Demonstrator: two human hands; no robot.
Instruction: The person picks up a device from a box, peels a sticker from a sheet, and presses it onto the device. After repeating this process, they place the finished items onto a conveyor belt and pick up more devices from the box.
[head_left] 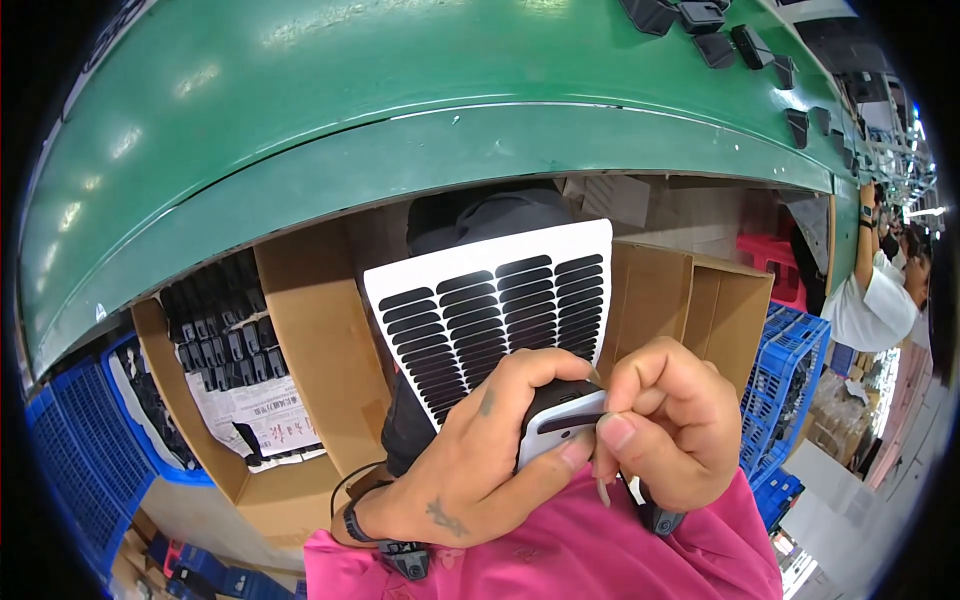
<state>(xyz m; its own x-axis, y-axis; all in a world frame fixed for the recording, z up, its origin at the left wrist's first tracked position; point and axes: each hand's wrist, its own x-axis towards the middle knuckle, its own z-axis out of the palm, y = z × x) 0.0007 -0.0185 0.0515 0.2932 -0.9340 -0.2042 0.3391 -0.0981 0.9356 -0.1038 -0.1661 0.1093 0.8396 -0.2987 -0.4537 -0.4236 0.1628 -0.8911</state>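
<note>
My left hand (480, 455) is closed round a small device with a black body and light grey face (548, 442). A dark, narrow sticker (568, 423) lies along that face. My right hand (675, 420) pinches at the sticker's right end, with thumb and forefinger against the device's edge. Beyond my hands, a white sheet of black stickers (500, 305) rests over my lap, in columns of rounded bars. Its lower part is hidden by my left hand. Small black units on straps sit at both my wrists.
A green workbench (380, 150) runs across the far side, with several black housings (715, 48) at its right. On the left, an open carton (290, 350) holds rows of black parts (232, 350) over newspaper. Blue crates (780, 385) flank both sides. A person (872, 305) works far right.
</note>
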